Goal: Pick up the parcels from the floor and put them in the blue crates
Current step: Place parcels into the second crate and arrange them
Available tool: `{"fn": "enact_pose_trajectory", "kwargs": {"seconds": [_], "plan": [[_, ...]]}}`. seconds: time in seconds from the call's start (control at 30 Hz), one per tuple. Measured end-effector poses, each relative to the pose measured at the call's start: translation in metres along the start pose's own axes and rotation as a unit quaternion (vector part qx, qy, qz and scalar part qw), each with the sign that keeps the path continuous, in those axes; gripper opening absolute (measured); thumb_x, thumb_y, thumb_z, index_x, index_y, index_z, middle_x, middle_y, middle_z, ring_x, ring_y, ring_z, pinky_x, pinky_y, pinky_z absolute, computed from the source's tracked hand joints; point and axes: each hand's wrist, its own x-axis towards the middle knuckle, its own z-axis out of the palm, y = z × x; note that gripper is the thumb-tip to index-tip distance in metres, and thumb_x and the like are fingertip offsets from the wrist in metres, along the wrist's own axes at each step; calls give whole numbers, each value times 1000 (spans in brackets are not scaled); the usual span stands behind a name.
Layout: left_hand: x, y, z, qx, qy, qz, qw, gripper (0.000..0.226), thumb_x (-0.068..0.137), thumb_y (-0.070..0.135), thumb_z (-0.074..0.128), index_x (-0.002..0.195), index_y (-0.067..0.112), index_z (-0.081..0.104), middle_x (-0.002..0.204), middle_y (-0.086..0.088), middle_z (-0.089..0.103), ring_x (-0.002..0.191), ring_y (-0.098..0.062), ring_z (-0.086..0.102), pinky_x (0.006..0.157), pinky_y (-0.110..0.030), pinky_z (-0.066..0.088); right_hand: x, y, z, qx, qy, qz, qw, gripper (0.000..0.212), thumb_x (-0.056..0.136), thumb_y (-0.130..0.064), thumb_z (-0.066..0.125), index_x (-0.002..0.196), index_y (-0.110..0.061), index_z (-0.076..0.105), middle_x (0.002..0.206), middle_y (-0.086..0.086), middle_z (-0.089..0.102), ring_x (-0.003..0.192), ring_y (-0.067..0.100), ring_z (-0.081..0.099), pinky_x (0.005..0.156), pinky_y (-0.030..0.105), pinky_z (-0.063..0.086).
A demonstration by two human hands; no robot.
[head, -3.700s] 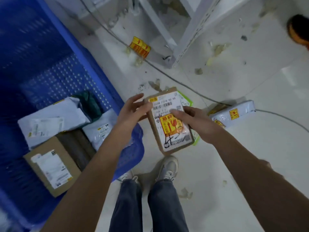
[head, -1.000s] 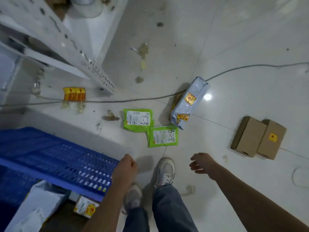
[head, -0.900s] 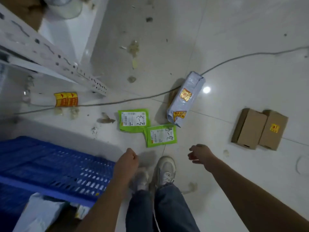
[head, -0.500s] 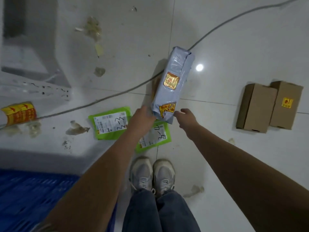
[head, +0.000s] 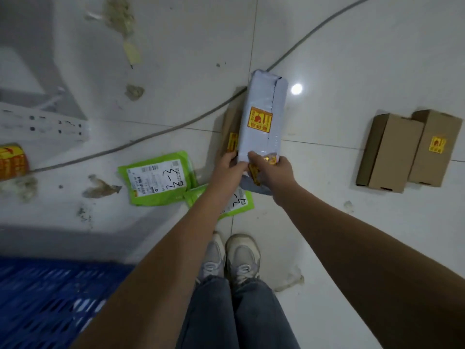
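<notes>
A long grey plastic-wrapped parcel [head: 263, 117] with yellow stickers lies on the white floor ahead of my feet. My left hand [head: 227, 166] and my right hand [head: 270, 170] both grip its near end. A brown parcel [head: 230, 129] is partly hidden beneath it on the left. Two green mailer bags lie near: one [head: 157, 178] marked 3-3 in full view, the other [head: 239, 202] mostly under my left arm. Two brown cardboard boxes [head: 409, 151] lie side by side at the right. A corner of the blue crate [head: 50, 298] shows at lower left.
A grey cable [head: 156, 137] runs across the floor behind the parcels. A white metal shelf leg [head: 42, 124] stands at the left, with a yellow-red sticker roll [head: 11, 161] at the left edge. Scraps of dirt and paper litter the tiles. My shoes [head: 232, 258] stand together below.
The earlier brown parcel is gone from my hands. I turned from the crate, bent toward the floor, and both hands reached forward and closed on the grey parcel's near end.
</notes>
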Motion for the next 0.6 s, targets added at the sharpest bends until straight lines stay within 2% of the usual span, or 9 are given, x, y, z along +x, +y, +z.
{"fn": "enact_pose_trajectory", "kwargs": {"seconds": [0.1,0.17,0.23,0.3,0.4,0.47,0.5,0.57,0.6], "plan": [[-25,10,-8,-30,6,-16,999,34,91,11,53,124,11,54,104,-3,56,84,-14,55,57,-9,43,-34,0,-13,17,15,-20,1000,62,67,-35,78,113,1,58,107,19,66,90,27,66,80,39,56],[-44,21,-15,-56,16,11,998,52,90,14,58,139,17,40,112,2,51,90,-9,54,59,-5,43,-64,0,-18,-63,62,-110,990,68,68,-30,77,122,1,48,117,19,57,99,28,62,84,43,55],[-63,38,-18,-104,-1,40,994,70,88,19,64,146,22,27,121,3,52,106,-11,54,71,-11,45,-96,2,-19,-185,120,-254,942,70,73,-22,75,130,-1,40,117,18,49,102,32,57,80,44,54],[-81,53,-15,-143,-4,37,989,66,83,20,70,140,19,36,124,-1,58,109,-16,57,77,-17,48,-132,3,-15,-263,147,-390,870,59,69,-11,75,120,-5,45,101,18,52,89,36,57,66,43,54],[-98,59,-16,-102,98,-2,990,66,73,23,79,125,10,40,111,-5,59,106,-26,61,83,-32,51,-173,6,-2,-325,145,-487,798,51,54,-2,73,93,-13,41,83,11,48,74,27,48,59,37,45],[-107,51,-27,-36,128,-12,991,67,72,18,78,126,9,39,114,-8,59,106,-28,61,93,-40,50,-191,12,4,-337,123,-504,786,55,49,-5,77,88,-15,39,87,3,38,75,20,38,63,29,36],[-111,45,-34,-19,117,-14,993,65,73,15,76,127,10,42,118,-8,60,104,-27,61,94,-40,50,-199,15,5,-342,97,-510,783,56,49,-12,78,91,-15,40,90,1,36,77,18,37,66,27,38],[-124,36,-49,-38,89,-18,995,58,75,10,75,128,11,51,116,-6,63,96,-23,64,85,-30,53,-211,21,2,-315,25,-511,799,53,59,-32,72,101,-15,44,100,0,42,89,16,43,75,26,46],[-133,31,-58,-65,81,-18,994,52,77,8,73,126,10,55,109,-5,64,87,-19,65,73,-22,54,-218,21,-1,-272,-14,-493,826,52,66,-38,66,107,-15,46,106,1,45,96,16,46,81,25,46]]}}
